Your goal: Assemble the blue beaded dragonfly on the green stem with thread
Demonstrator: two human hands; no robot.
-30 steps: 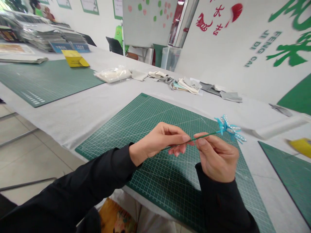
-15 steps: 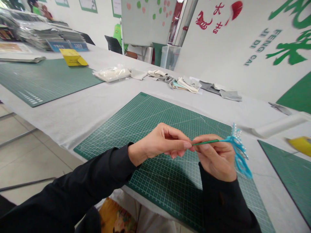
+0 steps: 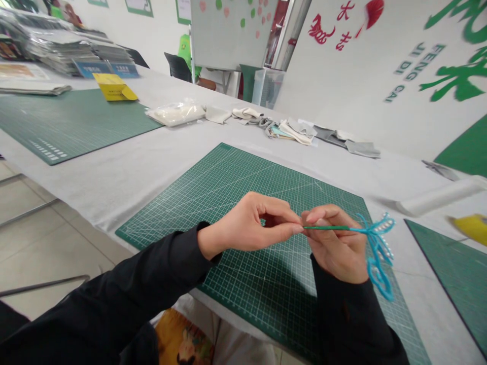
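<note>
A handmade blue flower (image 3: 380, 248) with looped petals and rows of small white beads hangs off to the right, above the mat. Its thin green stem (image 3: 329, 227) runs level toward the left. My left hand (image 3: 253, 223) pinches the stem's far end between thumb and forefinger. My right hand (image 3: 338, 246) has its thumb and fingers closed about the stem, with the flower head sticking out past the palm. Part of the stem's left tip is hidden by fingertips. Below both hands lies a green cutting mat (image 3: 213, 182) with a white grid.
Farther back on the white-covered table lie a plastic-wrapped packet (image 3: 177, 112), fabric scraps (image 3: 297, 131) and a yellow folded card (image 3: 113, 87). Stacked papers (image 3: 61, 48) stand at the far left. More cutting mats lie left (image 3: 79, 121) and right (image 3: 449, 268).
The flower has turned about its stem, so its beaded petals now point right and its blue loop hangs lower. My right fingers have shifted slightly on the stem. My left hand keeps its pinch.
</note>
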